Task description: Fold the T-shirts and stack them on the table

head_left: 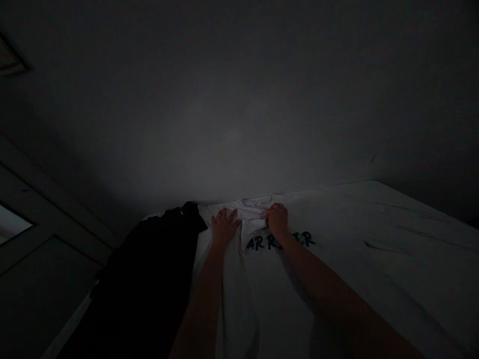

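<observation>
A white T-shirt (254,279) lies spread on a white-sheeted bed (385,239), its collar at the far end and dark lettering (280,242) across its front. My left hand (225,227) rests flat on the shirt's upper part with its fingers apart. My right hand (277,221) is bunched on the fabric just below the collar, pinching a fold. A black garment (149,279) lies directly left of the shirt, close to my left hand. Part of the lettering is hidden behind my right hand.
The bed's far edge meets a grey wall (232,109) at the back. A dark door or window frame (48,224) stands at the left, beyond the black garment. The bed sheet stretches out to the right, with a few creases. The light is dim.
</observation>
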A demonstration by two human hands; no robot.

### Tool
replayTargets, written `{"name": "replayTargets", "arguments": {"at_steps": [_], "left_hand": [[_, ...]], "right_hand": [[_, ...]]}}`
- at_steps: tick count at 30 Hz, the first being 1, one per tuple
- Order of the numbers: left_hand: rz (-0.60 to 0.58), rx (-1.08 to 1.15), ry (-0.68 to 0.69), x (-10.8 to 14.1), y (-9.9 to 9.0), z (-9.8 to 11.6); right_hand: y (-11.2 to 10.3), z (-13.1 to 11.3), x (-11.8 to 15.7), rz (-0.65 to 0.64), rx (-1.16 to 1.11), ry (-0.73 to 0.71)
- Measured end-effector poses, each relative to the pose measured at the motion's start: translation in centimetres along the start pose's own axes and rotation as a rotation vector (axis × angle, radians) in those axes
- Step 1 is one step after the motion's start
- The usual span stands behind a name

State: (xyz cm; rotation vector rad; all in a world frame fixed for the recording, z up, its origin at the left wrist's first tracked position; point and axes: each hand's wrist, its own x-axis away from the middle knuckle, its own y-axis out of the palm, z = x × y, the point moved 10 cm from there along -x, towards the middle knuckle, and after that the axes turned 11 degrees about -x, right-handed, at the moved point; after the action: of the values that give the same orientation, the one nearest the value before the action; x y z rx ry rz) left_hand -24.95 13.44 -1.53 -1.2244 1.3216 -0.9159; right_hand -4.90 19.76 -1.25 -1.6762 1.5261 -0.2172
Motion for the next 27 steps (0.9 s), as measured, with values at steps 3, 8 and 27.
{"name": "replayTargets", "arguments": {"at_steps": [3,8,27], "left_hand": [[-0.001,0.007,-0.004,0.2,-0.4,0.1],[0.003,0.015,0.003,0.4,-0.8,0.2],[0.064,0.042,-0.015,0.2,-0.7,0.2]], "right_hand": [[-1.1,-2.7,0.2,-0.027,0.029,-0.059],[2.6,-9.9,1.9,-0.426,-0.063,-0.365],[0.4,-7.5,2.2,-0.431,0.247,0.011]]}}
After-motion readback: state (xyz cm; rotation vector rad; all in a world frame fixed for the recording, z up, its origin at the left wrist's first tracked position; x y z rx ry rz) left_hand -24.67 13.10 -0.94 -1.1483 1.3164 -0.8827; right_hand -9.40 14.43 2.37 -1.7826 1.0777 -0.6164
